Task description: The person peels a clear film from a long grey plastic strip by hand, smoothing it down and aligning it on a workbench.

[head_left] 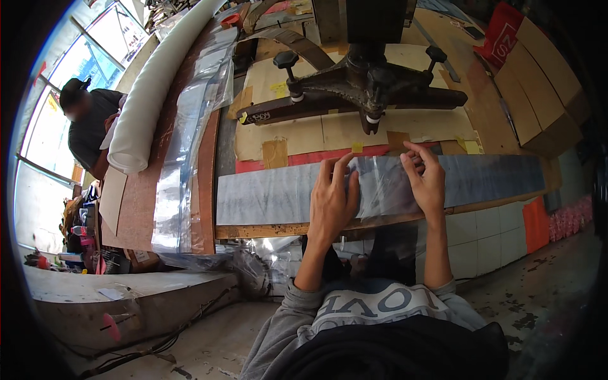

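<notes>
My left hand (333, 196) is over the near strip of the worktable, fingers loosely bent and the thumb apart from them. To its right, my right hand (425, 180) is held in a similar way, its thumb and forefinger separated. A shiny, wrinkled piece of clear plastic film (383, 185) spans the space between the hands. Both hands are close to its sides; whether the fingertips touch it is hard to make out. Underneath runs a long grey-blue strip (266, 195) along the table's front edge.
Beyond the hands stands a dark metal press head (370, 79) with spreading arms and a crossbar over pale boards (297, 136). On the left lie plastic sheeting (180, 145) and a white roll (142, 114); a person (92, 120) is past them. Cardboard boxes (538, 82) stand at right.
</notes>
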`<state>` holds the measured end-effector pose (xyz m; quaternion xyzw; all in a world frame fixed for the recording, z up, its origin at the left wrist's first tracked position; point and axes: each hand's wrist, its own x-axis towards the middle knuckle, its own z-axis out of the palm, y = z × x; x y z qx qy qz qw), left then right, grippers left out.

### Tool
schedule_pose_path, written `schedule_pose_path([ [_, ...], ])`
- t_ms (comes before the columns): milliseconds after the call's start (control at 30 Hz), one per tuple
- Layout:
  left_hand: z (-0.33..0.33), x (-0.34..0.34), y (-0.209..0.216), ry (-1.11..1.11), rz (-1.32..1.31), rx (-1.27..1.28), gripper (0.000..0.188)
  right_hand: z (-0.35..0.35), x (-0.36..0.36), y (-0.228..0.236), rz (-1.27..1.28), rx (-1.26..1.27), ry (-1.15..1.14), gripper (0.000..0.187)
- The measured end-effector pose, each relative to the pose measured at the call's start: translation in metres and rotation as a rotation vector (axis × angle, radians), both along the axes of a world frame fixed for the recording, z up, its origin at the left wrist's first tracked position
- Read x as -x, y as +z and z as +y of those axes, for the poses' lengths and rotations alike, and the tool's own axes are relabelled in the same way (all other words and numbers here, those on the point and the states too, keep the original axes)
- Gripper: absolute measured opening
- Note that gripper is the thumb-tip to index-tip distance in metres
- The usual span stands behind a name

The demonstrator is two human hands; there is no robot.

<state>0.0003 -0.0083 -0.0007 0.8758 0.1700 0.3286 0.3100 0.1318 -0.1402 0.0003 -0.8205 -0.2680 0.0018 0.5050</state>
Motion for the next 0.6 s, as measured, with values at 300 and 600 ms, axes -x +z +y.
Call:
schedule_pose_path([
  [300,0.007,-0.002,-0.006,0.055,-0.142,0.205,0.026,0.002,-0.006,0.012,0.265,-0.242,0.296,0.020],
  [600,-0.009,0.017,0.009,-0.345,-0.374,1.168,0.065,-0.066,0.048,0.046,0.478,-0.154,0.674,0.009],
])
